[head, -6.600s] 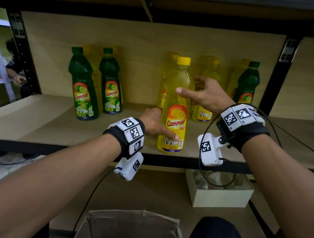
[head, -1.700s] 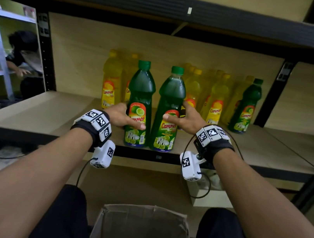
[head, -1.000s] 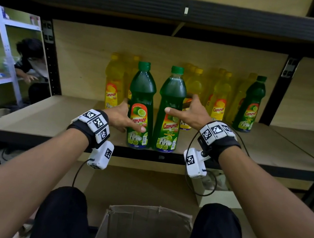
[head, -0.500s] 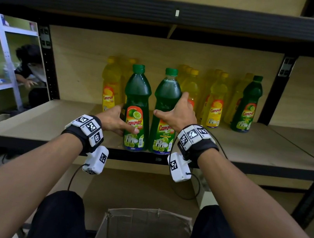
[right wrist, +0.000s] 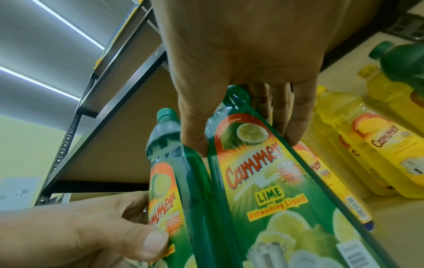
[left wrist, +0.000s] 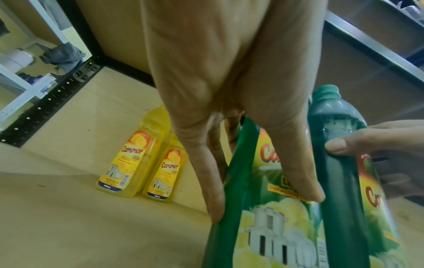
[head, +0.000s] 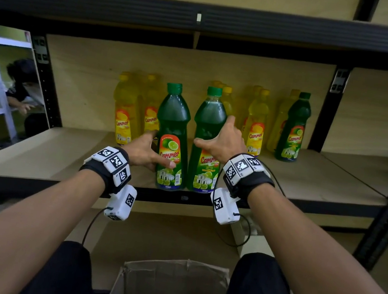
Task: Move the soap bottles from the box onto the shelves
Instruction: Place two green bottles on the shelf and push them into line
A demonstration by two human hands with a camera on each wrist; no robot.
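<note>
Frontally, from the head view: both forearms reach out to the front edge of the shelf (head: 309, 179). The left hand (head: 143, 150) grasps the lower body of the left green bottle (head: 172, 138), thumb across its label, fingers behind it. The right hand (head: 222, 141) wraps the waist of the right green bottle (head: 206, 143), thumb pointing left over the front. Both bottles stand upright, side by side at the shelf's edge, in front of a row of yellow bottles (head: 256, 126); a third green bottle (head: 293, 129) stands at the row's right end. An open cardboard box (head: 174, 287) sits below, between the person's knees (its contents cannot be made out).

Left wrist view: the left hand (left wrist: 229, 90) points downward, thumb lying on the label of the left green bottle (left wrist: 263, 208), fingers running down its far side. The right thumb touches the neighbouring green bottle (left wrist: 339, 163). Two yellow bottles (left wrist: 142, 163) stand behind on the shelf board.

Right wrist view: the right hand (right wrist: 241, 72) clasps the right green bottle (right wrist: 275, 199) above its label, thumb on one side, fingers (right wrist: 296, 117) on the other. The left hand (right wrist: 91, 232) holds the adjacent left green bottle (right wrist: 174, 181), thumb on its label.
</note>
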